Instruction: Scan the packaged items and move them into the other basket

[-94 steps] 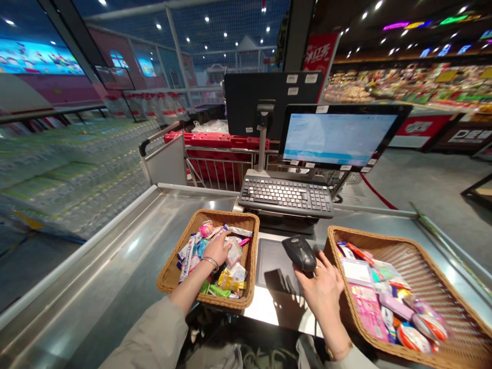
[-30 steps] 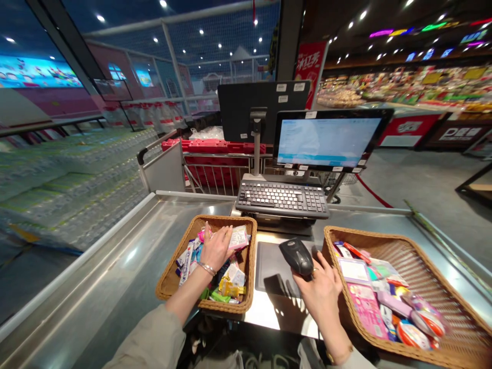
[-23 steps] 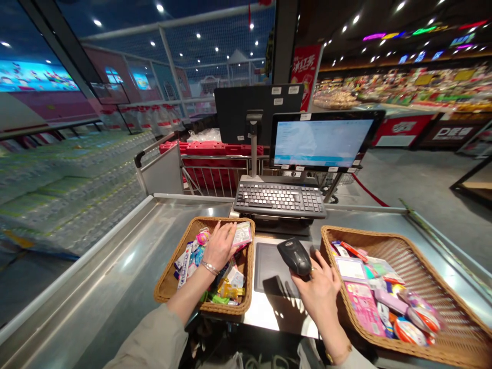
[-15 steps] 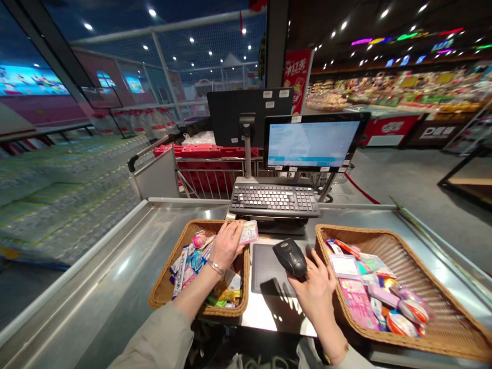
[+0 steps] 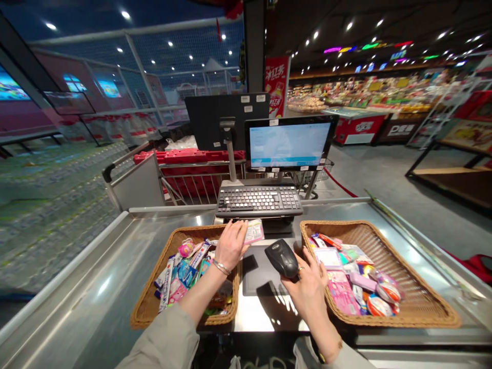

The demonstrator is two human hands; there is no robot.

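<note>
Left hand (image 5: 230,247) pinched a small pink-and-white packet (image 5: 253,231) over the far rim of the left wicker basket (image 5: 145,307); right hand (image 5: 305,297) curled around a handheld barcode scanner (image 5: 282,259). Risk: a loose pinch could drop the packet behind the keyboard (image 5: 258,201).

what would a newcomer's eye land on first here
Two wicker baskets heaped with small colourful packets sit on the steel checkout counter. Between them, the right hand holds a black handheld barcode scanner. Straight ahead, a lit monitor stands above a black keyboard.
</note>
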